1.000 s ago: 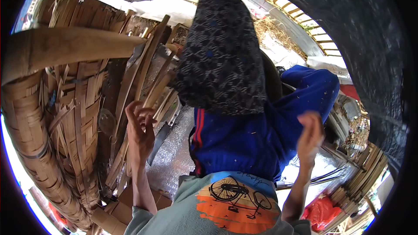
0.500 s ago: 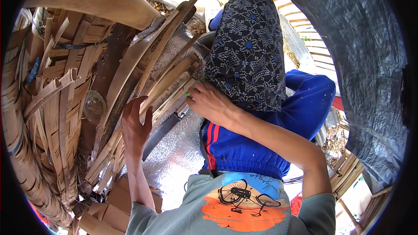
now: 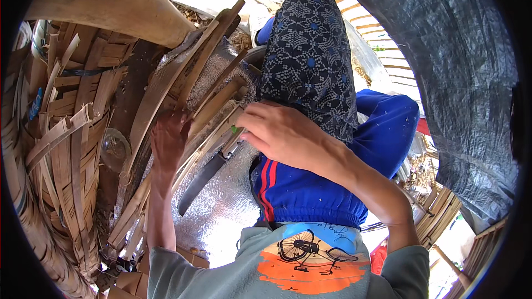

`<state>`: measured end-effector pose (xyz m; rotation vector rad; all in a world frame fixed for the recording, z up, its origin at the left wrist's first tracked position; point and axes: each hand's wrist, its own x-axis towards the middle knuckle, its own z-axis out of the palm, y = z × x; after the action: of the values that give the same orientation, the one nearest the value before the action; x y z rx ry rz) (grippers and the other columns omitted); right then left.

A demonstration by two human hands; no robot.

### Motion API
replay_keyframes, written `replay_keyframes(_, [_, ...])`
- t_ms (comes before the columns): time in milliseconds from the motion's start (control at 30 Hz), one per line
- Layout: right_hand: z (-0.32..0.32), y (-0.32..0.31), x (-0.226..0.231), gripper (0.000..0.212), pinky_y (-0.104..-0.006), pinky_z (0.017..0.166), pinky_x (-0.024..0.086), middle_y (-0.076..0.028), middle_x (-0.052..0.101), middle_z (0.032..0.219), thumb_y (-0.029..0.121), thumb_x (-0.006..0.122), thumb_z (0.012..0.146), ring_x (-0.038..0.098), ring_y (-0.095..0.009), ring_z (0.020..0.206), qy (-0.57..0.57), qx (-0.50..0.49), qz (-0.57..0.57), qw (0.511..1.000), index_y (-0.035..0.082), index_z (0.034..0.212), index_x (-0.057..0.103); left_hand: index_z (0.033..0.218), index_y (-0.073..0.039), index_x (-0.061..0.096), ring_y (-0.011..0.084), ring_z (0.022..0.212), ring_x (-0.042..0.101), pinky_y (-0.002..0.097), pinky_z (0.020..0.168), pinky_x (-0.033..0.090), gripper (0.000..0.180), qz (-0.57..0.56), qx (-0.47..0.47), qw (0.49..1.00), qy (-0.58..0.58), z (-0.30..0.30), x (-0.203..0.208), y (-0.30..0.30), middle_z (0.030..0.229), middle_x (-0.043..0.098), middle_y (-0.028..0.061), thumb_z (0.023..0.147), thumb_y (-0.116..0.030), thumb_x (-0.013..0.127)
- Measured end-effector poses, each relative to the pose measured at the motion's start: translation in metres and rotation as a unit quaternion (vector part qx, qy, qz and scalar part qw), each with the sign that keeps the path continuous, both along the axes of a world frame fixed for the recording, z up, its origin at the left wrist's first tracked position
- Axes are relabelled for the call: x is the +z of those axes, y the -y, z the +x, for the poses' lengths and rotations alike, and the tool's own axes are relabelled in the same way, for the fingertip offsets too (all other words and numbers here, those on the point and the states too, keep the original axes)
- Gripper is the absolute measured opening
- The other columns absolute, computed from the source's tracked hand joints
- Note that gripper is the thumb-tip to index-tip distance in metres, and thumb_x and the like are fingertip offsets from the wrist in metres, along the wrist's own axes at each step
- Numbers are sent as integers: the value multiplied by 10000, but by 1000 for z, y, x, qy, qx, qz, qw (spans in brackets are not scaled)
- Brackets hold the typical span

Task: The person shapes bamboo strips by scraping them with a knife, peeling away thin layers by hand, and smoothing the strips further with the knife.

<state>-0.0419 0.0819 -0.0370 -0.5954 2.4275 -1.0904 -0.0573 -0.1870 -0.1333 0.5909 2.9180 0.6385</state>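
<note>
My left hand (image 3: 169, 138) reaches in among long split bamboo strips (image 3: 213, 112), its fingers closed down around them; the fingertips are partly hidden. My right hand (image 3: 280, 127) hovers over the near ends of the strips beside my covered leg. Its fingers are loosely bent and apart, with no object seen in them. Just under its fingertips shows a small green bit (image 3: 234, 129). A long dark-bladed knife (image 3: 202, 180) lies by the strips on a silvery foil mat (image 3: 221, 205), its handle toward my right hand.
Woven bamboo baskets (image 3: 69, 149) crowd the left side. A thick pale pole (image 3: 111, 3) crosses at upper left. Patterned dark cloth (image 3: 310, 55) covers my raised leg. A dark plastic sheet (image 3: 443, 77) hangs at right. Cardboard (image 3: 133, 285) lies at lower left.
My left hand has moved forward from an open pose and closed in among the bamboo strips. My right hand has lifted slightly off the knife handle, showing more of it.
</note>
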Motion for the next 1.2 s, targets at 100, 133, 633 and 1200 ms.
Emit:
replay_keyframes(100, [18, 2, -17, 126, -340, 743, 530, -99, 573, 929, 52, 588, 769, 584, -265, 884, -43, 25, 92, 994, 8, 886, 605, 968, -51, 606, 298, 727, 641, 398, 631, 500, 238, -43, -11, 999, 15, -3, 11, -6, 818, 661, 129, 764, -64, 728])
replay_keyframes(133, [24, 7, -27, 126, -340, 743, 530, -99, 573, 929, 52, 588, 769, 584, -265, 884, -46, 20, 92, 995, 8, 886, 605, 916, -42, 567, 313, 719, 625, 410, 642, 474, 232, -69, -12, 998, -6, -5, 15, -7, 833, 652, 124, 751, -40, 729])
replay_keyframes(633, [20, 19, -45, 173, -360, 815, 505, -166, 605, 1019, 68, 615, 831, 609, -335, 926, -31, -113, -126, 985, -11, 985, 609, 858, 23, 579, 368, 665, 593, 423, 603, 457, 33, 151, 17, 988, 21, -37, 47, -55, 764, 605, 205, 869, -8, 581])
replay_keyframes(1200, [-24, -17, 23, 175, -281, 748, 587, -138, 644, 905, 115, 557, 945, 668, -177, 834, 162, -346, -477, 791, -55, 989, 555, 971, 24, 663, 162, 742, 657, 287, 596, 529, 174, 274, -7, 939, 208, -44, 134, -113, 842, 678, 121, 916, -128, 598])
